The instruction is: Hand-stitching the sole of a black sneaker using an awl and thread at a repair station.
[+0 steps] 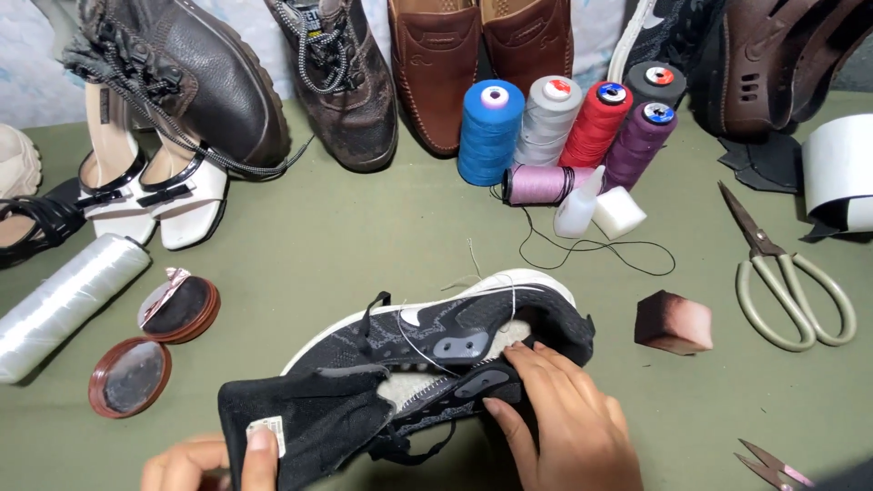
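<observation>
A black knit sneaker (455,332) with a white sole lies on its side on the green table, toe to the right. Its tongue (300,418) is pulled out toward me. My left hand (214,459) pinches the tongue at its label, thumb on top. My right hand (568,418) rests on the shoe's side near the lace area, fingers pressing the upper. A thin pale thread (418,350) loops across the shoe's side.
Thread cones (564,123) and a pink spool (536,184) stand behind the sneaker, with a glue bottle (578,202). Large scissors (787,277), a brown sponge block (673,323), small snips (768,464), an open polish tin (155,350), a white thread roll (64,300) and several shoes (227,82) surround it.
</observation>
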